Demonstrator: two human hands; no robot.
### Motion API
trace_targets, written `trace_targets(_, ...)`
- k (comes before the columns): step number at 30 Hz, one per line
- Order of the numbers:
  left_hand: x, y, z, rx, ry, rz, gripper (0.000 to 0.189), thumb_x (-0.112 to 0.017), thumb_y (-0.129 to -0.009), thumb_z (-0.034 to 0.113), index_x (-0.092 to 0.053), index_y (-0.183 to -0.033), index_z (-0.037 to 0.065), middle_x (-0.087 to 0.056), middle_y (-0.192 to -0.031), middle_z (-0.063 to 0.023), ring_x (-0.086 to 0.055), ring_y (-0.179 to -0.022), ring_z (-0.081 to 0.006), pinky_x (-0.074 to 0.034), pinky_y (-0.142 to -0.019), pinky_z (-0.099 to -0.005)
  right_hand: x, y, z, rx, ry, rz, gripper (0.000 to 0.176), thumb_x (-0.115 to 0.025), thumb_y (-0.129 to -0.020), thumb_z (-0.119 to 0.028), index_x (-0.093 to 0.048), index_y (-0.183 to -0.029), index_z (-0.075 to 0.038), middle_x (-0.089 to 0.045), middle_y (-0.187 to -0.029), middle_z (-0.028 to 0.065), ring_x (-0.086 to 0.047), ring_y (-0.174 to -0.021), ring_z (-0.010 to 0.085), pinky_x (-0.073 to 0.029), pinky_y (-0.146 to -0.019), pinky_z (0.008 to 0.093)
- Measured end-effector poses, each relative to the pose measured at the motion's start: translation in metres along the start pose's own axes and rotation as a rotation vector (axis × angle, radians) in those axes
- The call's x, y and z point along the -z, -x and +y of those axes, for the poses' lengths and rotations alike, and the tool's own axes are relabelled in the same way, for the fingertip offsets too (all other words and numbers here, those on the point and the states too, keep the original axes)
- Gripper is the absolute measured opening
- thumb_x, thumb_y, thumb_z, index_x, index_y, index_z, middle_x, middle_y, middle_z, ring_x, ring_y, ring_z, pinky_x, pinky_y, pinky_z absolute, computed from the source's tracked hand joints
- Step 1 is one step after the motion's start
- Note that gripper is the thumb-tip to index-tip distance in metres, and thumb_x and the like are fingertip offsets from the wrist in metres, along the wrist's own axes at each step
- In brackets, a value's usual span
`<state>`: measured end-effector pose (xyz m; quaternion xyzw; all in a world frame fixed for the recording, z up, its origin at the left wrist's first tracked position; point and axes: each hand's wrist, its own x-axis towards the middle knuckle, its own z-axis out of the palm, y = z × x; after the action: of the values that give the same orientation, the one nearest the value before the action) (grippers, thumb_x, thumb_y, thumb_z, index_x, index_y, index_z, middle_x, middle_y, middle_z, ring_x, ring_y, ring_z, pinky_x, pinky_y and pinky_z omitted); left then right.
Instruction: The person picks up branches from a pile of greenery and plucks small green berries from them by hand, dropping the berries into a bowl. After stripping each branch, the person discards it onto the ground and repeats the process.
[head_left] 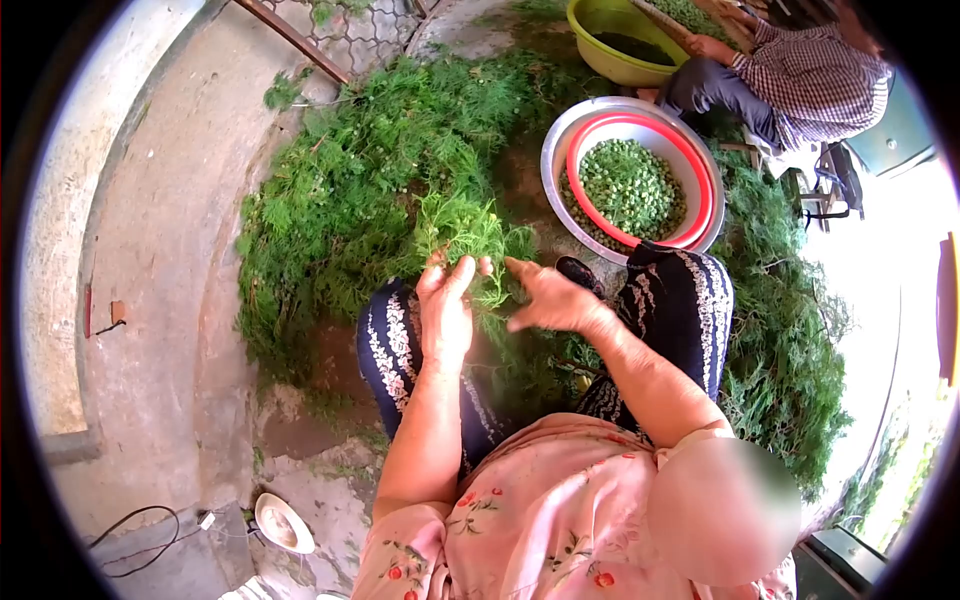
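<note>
My left hand [445, 310] is closed around a feathery green conifer-like sprig [462, 232], its tips pointing away from me. Just right of the sprig is my right hand [553, 297], its thumb and forefinger apart and nothing visible between them. Beyond my hands spreads a large heap of cut green branches [330, 215]. At the upper right, a red-rimmed basin [708, 190] full of small green cones or berries sits inside a wider metal basin [552, 165].
A yellow-green tub [590, 50] stands at the top, beside a seated person in a checked shirt [815, 80]. More branches [775, 330] lie to my right. A pale hat-like object [284, 522] and a dark cable [135, 512] are on the concrete at lower left.
</note>
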<state>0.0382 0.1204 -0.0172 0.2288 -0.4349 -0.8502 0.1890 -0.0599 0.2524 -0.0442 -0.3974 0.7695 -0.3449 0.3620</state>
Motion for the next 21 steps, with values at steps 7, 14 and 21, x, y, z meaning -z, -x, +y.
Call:
trace_targets(7, -0.004, 0.001, -0.004, -0.017, -0.006, -0.039, 0.022, -0.058, -0.084, 0.007, -0.054, -0.105, 0.003, -0.064, -0.087, -0.0078, -0.06, -0.085, -0.0173, -0.043, -0.086, -0.0309, -0.09, -0.019, 0.016, -0.218, -0.249, 0.443, 0.07, -0.064, -0.07, -0.006, -0.032, -0.132, 0.0, -0.061, -0.098, 0.0121, -0.056, -0.089, 0.016, -0.047, -0.076, 0.0291)
trace_targets(14, -0.003, 0.002, 0.017, -0.168, -0.114, -0.053, 0.082, -0.066, -0.078, 0.02, -0.014, -0.139, 0.001, -0.035, -0.134, -0.0194, -0.036, -0.121, -0.0282, -0.024, -0.104, -0.0396, -0.062, -0.03, 0.025, -0.029, -0.816, 0.391, 0.029, -0.047, -0.084, -0.002, -0.055, -0.111, -0.004, -0.061, -0.097, 0.0056, -0.057, -0.07, 0.0129, -0.049, -0.063, 0.0225)
trace_targets(21, 0.025, -0.002, 0.026, -0.243, -0.079, 0.187, 0.024, -0.053, -0.087, 0.006, -0.052, -0.111, 0.0, -0.057, -0.106, -0.0117, -0.058, -0.094, -0.0194, -0.048, -0.082, -0.0302, -0.009, -0.024, -0.013, 0.172, -0.606, 0.337, 0.034, -0.069, -0.073, -0.015, -0.055, -0.1, -0.001, -0.053, -0.067, 0.0023, -0.047, -0.065, 0.0085, -0.043, -0.063, 0.0255)
